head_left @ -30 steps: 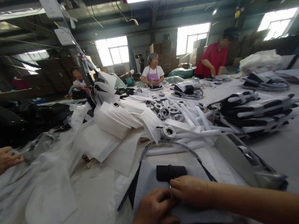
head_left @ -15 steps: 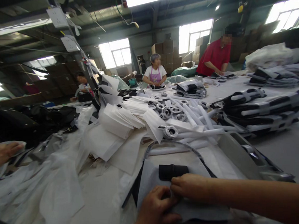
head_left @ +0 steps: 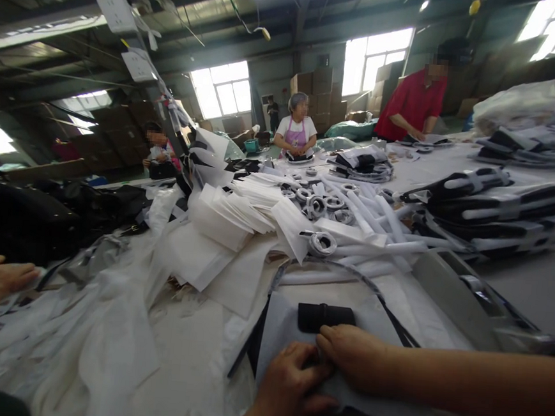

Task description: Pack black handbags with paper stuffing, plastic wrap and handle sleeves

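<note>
Left hand (head_left: 287, 385) and right hand (head_left: 357, 355): close together, fingers curled, fingertips meeting or nearly so over a white sheet (head_left: 278, 326); whether anything is pinched, cannot tell. Workpiece, a dark bag-like item (head_left: 255, 344), lies under the sheet, directly below both hands. A black tab (head_left: 333, 316) sits on top, just ahead of the right fingertips; an arched strap (head_left: 394, 316) curves beyond it.

Progress (judged): sheet already laid over the body; tab exposed, strap mostly so. The fastening or tucking at the fingertips appears unfinished, detail hidden. For comparison, a stack of black pieces (head_left: 522, 205), ahead and right of the hands, carries white wrapping in sections. Measured against that, covering here looks partial. Loose white sheets (head_left: 224, 213) lie ahead and left, apparently unused.
</note>
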